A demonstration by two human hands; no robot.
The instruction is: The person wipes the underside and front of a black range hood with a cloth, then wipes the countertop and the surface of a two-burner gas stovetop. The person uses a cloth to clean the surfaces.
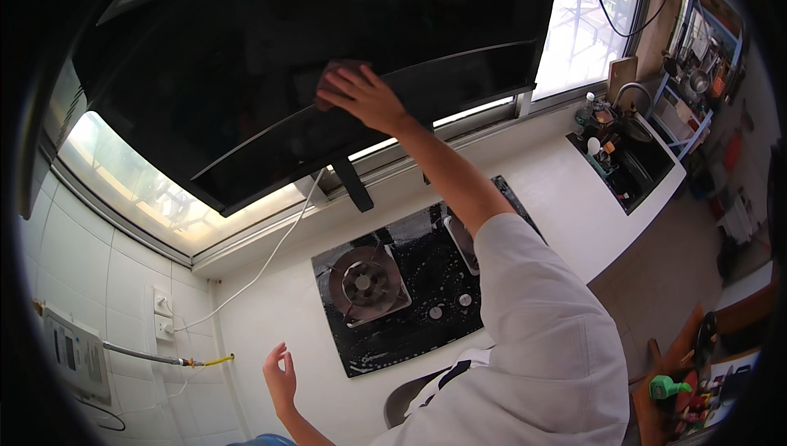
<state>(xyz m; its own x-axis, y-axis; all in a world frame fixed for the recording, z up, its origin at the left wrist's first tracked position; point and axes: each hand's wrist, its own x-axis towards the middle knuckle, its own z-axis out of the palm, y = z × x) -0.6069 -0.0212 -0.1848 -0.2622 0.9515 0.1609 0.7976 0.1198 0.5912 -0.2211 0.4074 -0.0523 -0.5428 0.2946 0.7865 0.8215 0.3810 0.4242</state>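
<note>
My right hand [367, 98] is spread over a brown cloth or sponge [328, 80], pressing it flat against the glossy black range hood [258, 89]. The contact lies beside the thin pale seam that crosses the hood's front. Below my raised arm is a black gas hob [424, 274], its surface wet with drops and whitish streaks. The hob's left burner [363, 283] shows in full, while my arm and sleeve hide most of the right one. My left hand [281, 378] hovers empty over the white counter [270, 304], fingers loosely curled and thumb apart.
A white cord [270, 261] runs from a wall socket [163, 327] up towards the hood. On the left wall hangs a gas meter [77, 354] with a hose. At right, a black sink [639, 157] holds utensils beside a plastic bottle [584, 113]. A green spray bottle [667, 387] stands lower right.
</note>
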